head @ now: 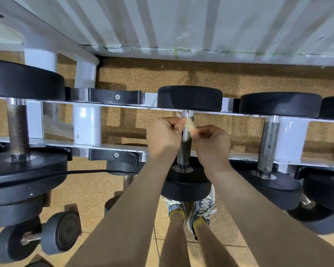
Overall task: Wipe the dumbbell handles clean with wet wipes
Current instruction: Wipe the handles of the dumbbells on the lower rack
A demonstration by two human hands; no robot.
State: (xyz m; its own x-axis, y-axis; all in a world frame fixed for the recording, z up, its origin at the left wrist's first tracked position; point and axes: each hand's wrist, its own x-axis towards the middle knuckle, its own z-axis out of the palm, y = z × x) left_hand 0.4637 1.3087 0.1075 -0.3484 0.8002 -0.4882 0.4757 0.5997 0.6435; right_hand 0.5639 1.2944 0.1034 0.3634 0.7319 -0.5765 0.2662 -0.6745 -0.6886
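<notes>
Four dumbbells lie across the white rack [85, 124], their handles running from near to far; the rightmost is cut off by the frame edge. The person works on the second from the right, the middle dumbbell [189, 99]. Its knurled handle [186, 137] stands between the two hands. The left hand [163, 137] is curled into a fist just left of the handle, pinching one end of a small wet wipe [190, 124]. The right hand [213, 141], also curled, grips the other end on the right side. The one wipe is stretched across the far part of the handle, touching it near the far weight. One black cable [85, 172] trails across the near weight of the left dumbbell [17, 130]. One smaller dumbbell [37, 236] rests on the speckled floor [143, 74] at near left. Two sneakers [201, 207] show under the rack.
</notes>
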